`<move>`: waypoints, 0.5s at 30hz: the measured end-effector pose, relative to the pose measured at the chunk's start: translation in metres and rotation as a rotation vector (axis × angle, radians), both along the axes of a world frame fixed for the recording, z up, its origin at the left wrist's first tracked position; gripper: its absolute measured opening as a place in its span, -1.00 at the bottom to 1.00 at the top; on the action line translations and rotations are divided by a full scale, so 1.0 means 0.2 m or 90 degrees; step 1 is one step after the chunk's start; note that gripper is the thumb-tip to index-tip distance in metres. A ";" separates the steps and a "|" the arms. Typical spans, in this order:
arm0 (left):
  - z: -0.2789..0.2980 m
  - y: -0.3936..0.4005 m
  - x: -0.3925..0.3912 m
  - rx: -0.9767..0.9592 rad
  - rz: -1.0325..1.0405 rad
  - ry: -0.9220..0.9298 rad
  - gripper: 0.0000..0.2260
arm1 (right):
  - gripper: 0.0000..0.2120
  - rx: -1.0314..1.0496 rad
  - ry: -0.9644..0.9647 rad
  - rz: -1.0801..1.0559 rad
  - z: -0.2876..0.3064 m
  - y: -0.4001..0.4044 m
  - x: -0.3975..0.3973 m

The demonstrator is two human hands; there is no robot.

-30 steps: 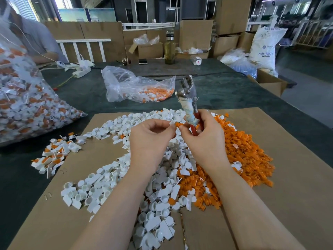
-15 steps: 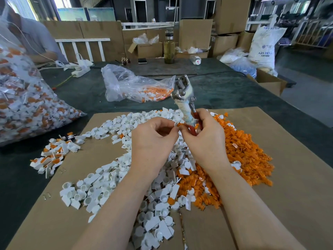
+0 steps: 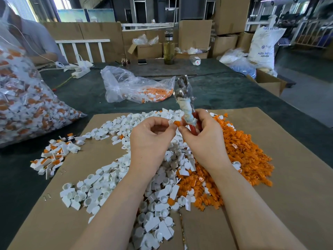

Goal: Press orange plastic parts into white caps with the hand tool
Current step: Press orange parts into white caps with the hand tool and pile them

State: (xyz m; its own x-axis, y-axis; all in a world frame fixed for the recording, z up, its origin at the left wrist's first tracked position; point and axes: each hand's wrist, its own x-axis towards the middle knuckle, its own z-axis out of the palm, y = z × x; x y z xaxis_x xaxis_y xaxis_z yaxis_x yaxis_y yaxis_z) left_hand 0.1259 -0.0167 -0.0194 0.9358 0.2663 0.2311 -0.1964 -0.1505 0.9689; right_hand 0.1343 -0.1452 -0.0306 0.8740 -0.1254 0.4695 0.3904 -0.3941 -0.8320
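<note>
Right now the left hand [image 3: 149, 139] pinches a white cap [image 3: 170, 122] at its fingertips, with an orange part [image 3: 177, 123] touching the cap's right side. The right hand [image 3: 201, 136] is curled around the red handles of the hand tool [image 3: 185, 100], thumb and forefinger meeting the part. The tool's long axis stands nearly upright — metal head pointing up and away, well above the pair. So, by my reckoning, the cap must travel up to the head, and the left hand is the one carrying it. Loose caps and orange parts lie heaped on the cardboard sheet [image 3: 288, 177] below.
</note>
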 end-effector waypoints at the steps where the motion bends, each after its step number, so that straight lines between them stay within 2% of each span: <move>1: 0.00 0.00 0.00 0.002 0.002 0.001 -0.90 | -0.79 -0.004 -0.003 -0.002 0.00 0.00 0.00; 8: -0.01 0.01 0.01 0.016 0.006 0.004 -0.93 | -0.81 -0.029 -0.007 0.005 0.01 0.01 -0.01; 15: 0.00 0.03 0.02 -0.162 -0.061 0.023 -0.96 | -0.87 -0.051 0.075 0.103 0.03 -0.07 -0.01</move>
